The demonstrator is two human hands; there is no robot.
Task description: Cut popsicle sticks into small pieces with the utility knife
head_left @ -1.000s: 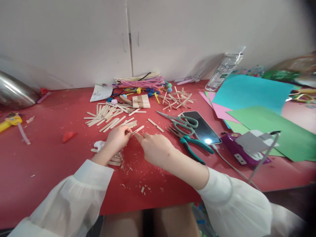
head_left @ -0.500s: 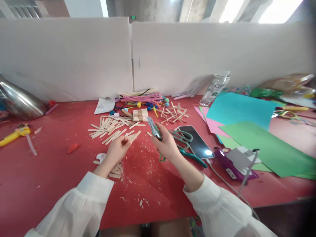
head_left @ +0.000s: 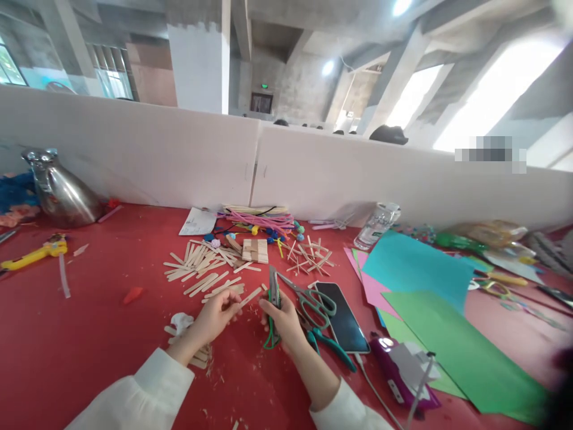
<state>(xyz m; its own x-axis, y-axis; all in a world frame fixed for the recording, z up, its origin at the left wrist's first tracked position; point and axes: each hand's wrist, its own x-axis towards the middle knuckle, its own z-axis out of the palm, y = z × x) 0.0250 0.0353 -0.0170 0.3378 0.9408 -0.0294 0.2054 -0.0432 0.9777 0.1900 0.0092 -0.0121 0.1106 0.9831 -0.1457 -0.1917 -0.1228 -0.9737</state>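
Observation:
Between the thumb and fingers of my left hand is a wooden craft stick, its free end pointing up and to the right. My right hand is closed round a utility knife with a green loop of cord below it; the blade end points away from me. The knife is close to the stick's tip; I cannot tell whether they touch. Beyond my left hand lie many loose craft sticks. A small stick panel sits behind them. Scissors rest just right of the knife.
Right of my hands are teal-handled pliers, a phone, a purple device and coloured paper. A bottle leans at the back. Pipe cleaners lie by the white partition. A yellow glue gun and steel jug are left.
The view has tilted up, showing more of the room beyond the partition. My hands have drawn closer together, and the knife has turned more upright beside the stick.

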